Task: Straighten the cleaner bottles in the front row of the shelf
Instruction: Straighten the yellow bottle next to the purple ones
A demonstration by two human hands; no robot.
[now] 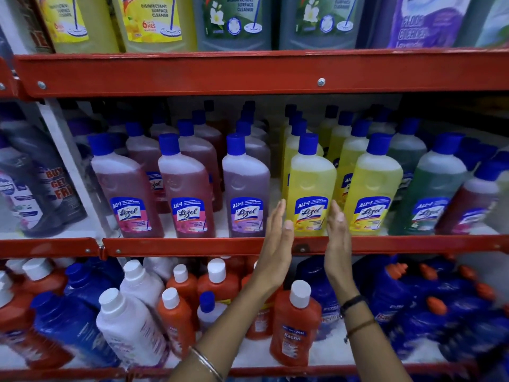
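The middle shelf's front row holds blue-capped cleaner bottles: two pink ones (125,186) (187,188), a purple one (245,188), two yellow ones (311,186) (371,188), a green one (432,194) and a dark red one (476,199) leaning at the right. My left hand (276,238) and my right hand (337,235) are flat, fingers straight, on either side of the left yellow bottle's base. The palms face each other. Whether they touch the bottle I cannot tell; neither holds anything.
A red shelf rail (192,246) runs in front of the bottles' bases. More rows of the same bottles stand behind. Large cleaner jugs (154,20) fill the shelf above. Orange, white and blue bottles (294,323) crowd the lower shelf under my forearms.
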